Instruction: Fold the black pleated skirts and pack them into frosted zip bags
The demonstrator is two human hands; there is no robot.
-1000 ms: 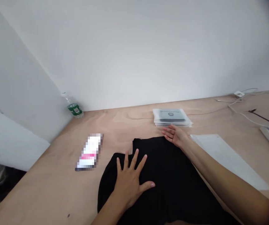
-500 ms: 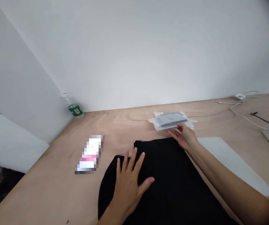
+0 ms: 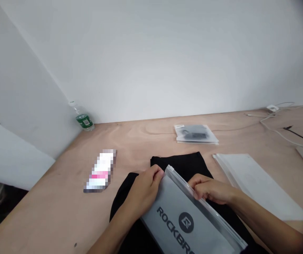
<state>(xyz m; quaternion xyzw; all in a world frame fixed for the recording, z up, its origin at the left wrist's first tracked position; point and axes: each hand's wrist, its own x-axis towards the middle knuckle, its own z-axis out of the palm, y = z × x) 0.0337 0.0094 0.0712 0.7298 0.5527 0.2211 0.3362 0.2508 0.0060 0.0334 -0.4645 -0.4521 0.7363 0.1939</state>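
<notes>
"If I look for the pouch (image 3: 191,220), where is it?"

"Over the black cloth (image 3: 180,161), slanted, with its zip strip (image 3: 217,217) along the far side and its printed face showing. The lower part runs out of view, so I can't tell whether it rests on the cloth or hangs just above."

"Who has hold of it?"

"The left hand (image 3: 144,190) has its fingers pinched on the upper corner, beside one end of the strip. The right hand (image 3: 215,190) has its fingers curled closed on the same strip, partway along."

"Why both on one edge?"

"Probably to keep it steady and taut; soft plastic would likely sag from a single corner."

"Is the zip open?"

"Can't tell; the right fingers cover part of it."

"And the cloth?"

"Spread on the desk (image 3: 61,211) right before the person, within easy reach, I'd guess. Beyond it sits a stack (image 3: 196,134) of packets, laid flat, likely so they don't slide. A white bag (image 3: 262,180) lies to the right."

"The phone (image 3: 102,169)?"

"Left of the cloth, apart from it, seemingly out of the hands' way. The bottle (image 3: 84,120) stands back in the corner, where a knock seems unlikely."
</notes>
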